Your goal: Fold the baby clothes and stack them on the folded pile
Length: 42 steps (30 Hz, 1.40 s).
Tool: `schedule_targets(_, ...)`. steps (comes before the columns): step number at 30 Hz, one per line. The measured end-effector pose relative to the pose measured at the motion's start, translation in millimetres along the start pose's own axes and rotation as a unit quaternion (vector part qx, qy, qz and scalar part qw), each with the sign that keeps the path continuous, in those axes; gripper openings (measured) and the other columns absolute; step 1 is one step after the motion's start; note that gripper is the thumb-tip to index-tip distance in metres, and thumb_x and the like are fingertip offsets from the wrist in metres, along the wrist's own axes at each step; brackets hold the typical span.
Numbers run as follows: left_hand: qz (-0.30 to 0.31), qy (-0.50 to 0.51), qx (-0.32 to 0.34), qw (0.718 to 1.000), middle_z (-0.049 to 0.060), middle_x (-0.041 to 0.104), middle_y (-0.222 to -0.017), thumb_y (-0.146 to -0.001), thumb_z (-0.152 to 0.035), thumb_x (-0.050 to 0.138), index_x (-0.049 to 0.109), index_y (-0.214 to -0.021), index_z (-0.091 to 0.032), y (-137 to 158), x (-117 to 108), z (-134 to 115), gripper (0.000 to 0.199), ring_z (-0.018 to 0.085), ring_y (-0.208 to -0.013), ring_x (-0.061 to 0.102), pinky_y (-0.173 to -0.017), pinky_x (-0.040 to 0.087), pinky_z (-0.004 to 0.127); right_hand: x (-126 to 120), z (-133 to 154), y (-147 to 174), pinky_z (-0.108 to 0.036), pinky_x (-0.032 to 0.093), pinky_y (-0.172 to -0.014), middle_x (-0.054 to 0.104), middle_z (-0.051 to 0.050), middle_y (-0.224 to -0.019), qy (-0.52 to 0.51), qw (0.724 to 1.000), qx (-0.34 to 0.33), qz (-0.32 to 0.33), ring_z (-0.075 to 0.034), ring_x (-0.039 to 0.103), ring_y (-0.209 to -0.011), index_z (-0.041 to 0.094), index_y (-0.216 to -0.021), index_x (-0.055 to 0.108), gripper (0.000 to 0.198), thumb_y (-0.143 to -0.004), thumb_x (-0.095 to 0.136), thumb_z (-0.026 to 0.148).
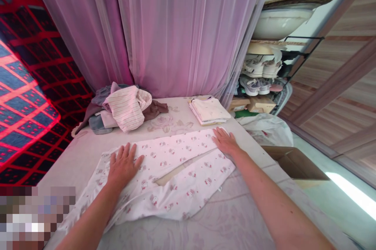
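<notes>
White pajama pants with a pink and red cartoon print lie spread sideways on the bed, the waistband at the left and the leg ends at the right. My left hand rests flat on the upper part near the waistband, fingers apart. Over the far leg's end, my right hand lies flat with its fingers stretched out. A narrow gap shows between the two legs. The near leg is somewhat wrinkled, and part of the waist is hidden under my left forearm.
A heap of crumpled clothes lies at the back left of the bed. A folded stack of clothes sits at the back right. Purple curtains hang behind. Right of the bed are a shoe rack and an open cardboard box.
</notes>
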<state>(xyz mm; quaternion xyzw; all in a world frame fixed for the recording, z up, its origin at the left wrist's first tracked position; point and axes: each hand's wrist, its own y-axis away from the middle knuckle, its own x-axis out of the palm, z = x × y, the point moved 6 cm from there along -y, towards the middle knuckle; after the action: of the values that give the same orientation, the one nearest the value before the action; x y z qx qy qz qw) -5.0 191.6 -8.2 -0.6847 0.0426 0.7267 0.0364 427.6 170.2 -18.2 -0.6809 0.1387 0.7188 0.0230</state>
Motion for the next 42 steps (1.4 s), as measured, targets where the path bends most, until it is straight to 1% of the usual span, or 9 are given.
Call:
schedule_targets(9,-0.007,0.031,0.002,0.999,0.012,0.028,-0.154,-0.089,-0.054,0.028,0.034,-0.146,-0.018,-1.5,-2.2,0.4,0.068,0.033,-0.142,0.022,-0.111,0.018,0.053,-0.2,-11.0,22.6,-0.054,0.019,-0.111,0.022,-0.004,-0.157,-0.035,0.996,0.068,-0.040,-0.021,0.019,-0.143,0.025,-0.146,0.031,0.056,-0.096,0.018,0.045)
schedule_targets(15,-0.009,0.036,0.002,0.999,0.012,0.028,-0.154,-0.089,-0.054,0.029,0.034,-0.146,-0.017,-0.9,-1.7,1.3,0.068,0.033,-0.142,0.022,-0.112,0.018,0.052,-27.3,-41.4,16.4,-0.037,0.039,-0.098,0.054,-0.010,-0.136,-0.043,0.992,0.102,-0.068,-0.022,0.050,-0.122,0.024,-0.138,0.045,0.049,-0.096,0.026,0.036)
schedule_targets(18,-0.013,0.029,0.000,0.999,0.012,0.028,-0.154,-0.089,-0.054,0.030,0.034,-0.146,-0.017,-0.3,-0.9,1.5,0.068,0.032,-0.142,0.023,-0.112,0.018,0.052,-37.1,-47.2,-1.2,-0.037,0.043,-0.091,0.062,-0.012,-0.124,-0.045,0.987,0.128,-0.087,-0.024,0.058,-0.111,0.022,-0.136,0.048,0.048,-0.095,0.026,0.032)
schedule_targets(23,-0.011,0.010,-0.004,1.000,0.010,0.028,-0.154,-0.090,-0.053,0.029,0.034,-0.146,-0.018,0.3,-1.1,0.3,0.067,0.031,-0.142,0.022,-0.112,0.018,0.051,-38.7,-42.5,-32.1,-0.037,0.042,-0.089,0.061,-0.011,-0.121,-0.048,0.988,0.108,-0.103,-0.027,0.055,-0.111,0.026,-0.124,0.060,0.040,-0.091,0.041,0.038)
schedule_targets(28,-0.004,0.002,-0.009,1.000,0.010,0.027,-0.155,-0.090,-0.053,0.032,0.033,-0.147,-0.018,-0.1,0.6,-0.1,0.067,0.031,-0.142,0.022,-0.113,0.019,0.051,-37.7,-46.2,-47.0,-0.028,0.042,-0.084,0.066,-0.005,-0.109,-0.060,0.990,0.084,-0.096,-0.021,0.058,-0.102,0.024,-0.096,0.068,0.023,-0.086,0.051,0.035)
schedule_targets(32,-0.014,0.001,-0.013,1.000,0.013,0.026,-0.155,-0.089,-0.053,0.033,0.034,-0.146,-0.017,-0.7,2.1,1.3,0.067,0.032,-0.142,0.022,-0.112,0.019,0.051,-37.2,-49.7,-45.7,-0.029,0.043,-0.076,0.069,-0.006,-0.099,-0.063,0.985,0.113,-0.117,-0.021,0.062,-0.092,0.023,-0.106,0.062,0.029,-0.091,0.041,0.035)
schedule_targets(38,-0.013,0.012,-0.016,1.000,0.014,0.025,-0.155,-0.089,-0.052,0.034,0.036,-0.145,-0.015,-0.5,1.4,0.3,0.068,0.033,-0.142,0.022,-0.112,0.019,0.052,-36.3,-39.7,-35.3,-0.034,0.044,-0.083,0.065,-0.011,-0.114,-0.063,0.971,0.161,-0.162,-0.024,0.061,-0.101,0.019,-0.124,0.052,0.037,-0.091,0.041,0.030)
schedule_targets(40,-0.009,0.010,-0.019,1.000,0.013,0.024,-0.155,-0.089,-0.052,0.033,0.035,-0.145,-0.015,-0.2,0.6,-0.6,0.068,0.033,-0.142,0.021,-0.112,0.019,0.052,-38.8,-30.0,-28.7,-0.037,0.042,-0.089,0.062,-0.012,-0.121,-0.049,0.970,0.144,-0.191,-0.025,0.058,-0.108,0.018,-0.125,0.053,0.039,-0.091,0.038,0.027)
schedule_targets(42,-0.009,0.008,-0.019,1.000,0.013,0.024,-0.155,-0.089,-0.052,0.032,0.035,-0.146,-0.014,0.1,-0.1,-1.2,0.068,0.033,-0.142,0.021,-0.112,0.019,0.052,-38.1,-12.5,-21.5,-0.039,0.037,-0.099,0.055,-0.011,-0.133,-0.032,0.974,0.071,-0.213,-0.024,0.050,-0.120,0.019,-0.127,0.053,0.041,-0.092,0.033,0.027)
